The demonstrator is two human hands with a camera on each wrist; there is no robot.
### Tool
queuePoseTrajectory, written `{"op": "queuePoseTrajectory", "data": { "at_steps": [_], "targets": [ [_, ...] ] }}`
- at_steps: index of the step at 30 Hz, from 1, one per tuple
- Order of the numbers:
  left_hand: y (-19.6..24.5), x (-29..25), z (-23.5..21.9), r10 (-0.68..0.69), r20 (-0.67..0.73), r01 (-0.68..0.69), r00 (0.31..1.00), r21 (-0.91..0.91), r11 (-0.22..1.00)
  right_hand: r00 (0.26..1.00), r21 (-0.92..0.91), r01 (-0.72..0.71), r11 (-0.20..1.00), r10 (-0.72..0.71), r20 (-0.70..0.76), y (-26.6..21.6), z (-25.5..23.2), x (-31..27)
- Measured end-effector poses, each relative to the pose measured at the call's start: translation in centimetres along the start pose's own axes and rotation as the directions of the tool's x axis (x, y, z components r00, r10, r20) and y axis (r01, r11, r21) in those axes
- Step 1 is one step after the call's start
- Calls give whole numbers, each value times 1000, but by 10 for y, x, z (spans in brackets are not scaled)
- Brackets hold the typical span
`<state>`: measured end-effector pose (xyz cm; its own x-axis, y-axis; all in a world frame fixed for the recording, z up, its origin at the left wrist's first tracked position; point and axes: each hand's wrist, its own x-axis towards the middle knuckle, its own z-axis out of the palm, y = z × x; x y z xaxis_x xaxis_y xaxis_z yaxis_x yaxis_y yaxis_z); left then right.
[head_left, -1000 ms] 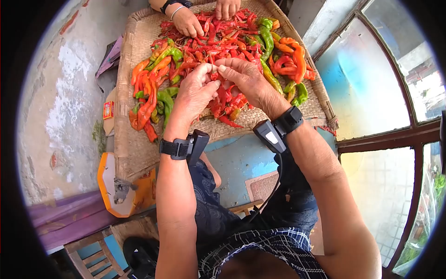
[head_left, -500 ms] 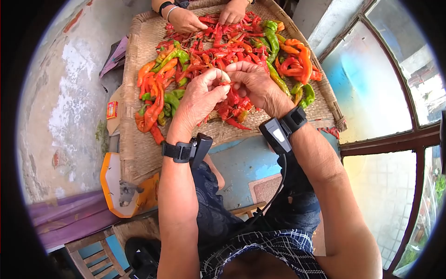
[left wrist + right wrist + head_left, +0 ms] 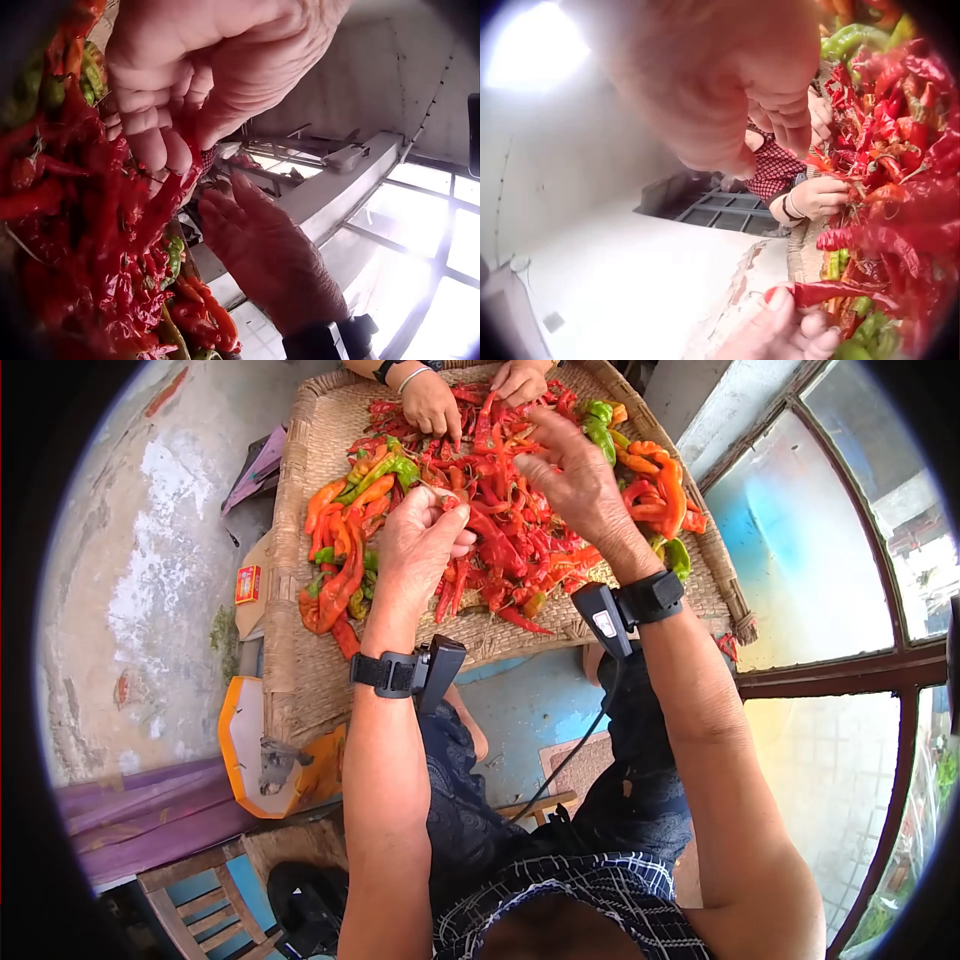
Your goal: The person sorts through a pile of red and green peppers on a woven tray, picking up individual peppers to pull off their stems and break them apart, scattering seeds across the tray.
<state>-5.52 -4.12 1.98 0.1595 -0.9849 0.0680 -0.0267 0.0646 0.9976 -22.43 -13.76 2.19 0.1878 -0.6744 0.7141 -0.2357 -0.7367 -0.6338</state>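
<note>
Red peppers (image 3: 505,550) lie heaped in the middle of a woven tray (image 3: 285,600). The left hand (image 3: 418,548) pinches the end of a red pepper between thumb and fingers; in the right wrist view that pepper (image 3: 840,291) stretches out over the heap from the fingertips. Over the heap's right side hangs the right hand (image 3: 585,490), its fingers spread and apart from each other, holding nothing. The left wrist view shows the right hand (image 3: 262,251) with extended fingers, beyond the left hand (image 3: 217,67).
Another person's hands (image 3: 430,405) touch peppers at the tray's far edge. Orange and green peppers (image 3: 345,560) lie along the left side, more (image 3: 655,485) on the right. A glass window (image 3: 800,550) stands at the right, a wall (image 3: 150,590) at the left.
The right hand has parted from the left hand, moved up and to the right, and spread its fingers. The left hand still pinches. The other person's hands have shifted over the peppers.
</note>
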Motion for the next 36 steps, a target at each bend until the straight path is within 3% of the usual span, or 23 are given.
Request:
{"op": "queuePoseTrajectory", "data": {
  "at_steps": [1, 2, 3, 5, 7, 10, 12, 13, 14, 15, 16, 17, 18, 19, 20, 21, 23, 24, 27, 31, 32, 35, 36],
  "targets": [
    [0, -1, 2, -3, 2, 3, 1000, 3, 1000, 1000, 1, -4, 1000, 4, -2, -4, 2, -7],
    [2, -2, 4, 7, 8, -7, 1000, -35, 999, 957, 62, -109, 992, 88, 276, -7, 3, -14],
    [3, -1, 5, 20, 15, -19, 1000, -74, 997, 834, 91, -224, 970, 142, 533, -11, 4, -19],
    [2, 2, 4, 6, 45, -6, 999, -4, 1000, 800, 1, -268, 963, 222, 557, -17, 8, -26],
    [-2, 2, 3, -14, 68, 10, 998, 66, 998, 807, 34, -260, 965, 198, 557, -18, 3, -24],
    [-8, 1, 1, 26, -7, -25, 1000, 127, 992, 602, -209, -308, 928, 360, 712, -22, -20, -13],
    [-13, 1, -4, 100, 37, -102, 994, 602, 792, 596, -199, -327, 924, 365, 715, -20, -35, -6],
    [-19, 1, -3, 100, 36, -102, 994, 602, 792, 589, -189, -350, 917, 373, 717, -20, -38, -3],
    [-27, 1, -2, 124, 101, -159, 987, 714, 682, 612, -169, -468, 867, 456, 646, -19, -40, 2],
    [-28, 0, 0, 135, 170, -217, 976, 805, 552, 610, -169, -471, 866, 459, 646, -16, -35, 2],
    [-30, -3, 5, 148, 185, -235, 972, 822, 518, 817, 130, -484, 865, 394, 422, -13, -26, 3],
    [-30, -1, 11, 148, 185, -236, 972, 823, 517, 923, 410, -382, 829, 361, 130, -7, -19, 4],
    [-29, 1, 16, 131, 140, -188, 981, 829, 526, 920, 301, -390, 870, 361, 151, 0, -20, 5],
    [-28, 2, 21, 113, 95, -141, 989, 834, 533, 921, 304, -389, 869, 360, 149, 7, -18, 0],
    [-27, 5, 25, 51, 46, -67, 998, 805, 589, 897, 9, -371, 928, 356, 261, 13, -16, -5],
    [-27, 6, 29, 48, 48, -67, 998, 806, 588, 850, -281, -290, 915, 381, 364, 15, -14, -11],
    [-28, 11, 35, 3, 5, -6, 1000, 845, 535, 812, -305, -197, 932, 329, 482, 19, -5, -26],
    [-31, 13, 37, 11, 7, -12, 1000, 845, 535, 821, -294, -193, 936, 318, 474, 20, -1, -30],
    [-46, 19, 39, 99, -30, -39, 995, 776, 629, 873, -220, -139, 965, 225, 433, 21, 2, -33],
    [-41, 20, 32, 69, -2, -49, 998, 681, 730, 880, -170, -97, 981, 164, 445, -6, -10, -22],
    [-34, 17, 30, 46, 5, -40, 999, 619, 784, 851, -222, -131, 966, 225, 475, -13, -16, -17],
    [-24, 11, 25, 10, 7, -12, 1000, 506, 862, 909, -170, -163, 972, 215, 356, -23, -30, -11],
    [-21, 7, 22, 7, 16, -14, 1000, 493, 870, 897, -171, -187, 967, 239, 372, -24, -36, -8]
  ]
}}
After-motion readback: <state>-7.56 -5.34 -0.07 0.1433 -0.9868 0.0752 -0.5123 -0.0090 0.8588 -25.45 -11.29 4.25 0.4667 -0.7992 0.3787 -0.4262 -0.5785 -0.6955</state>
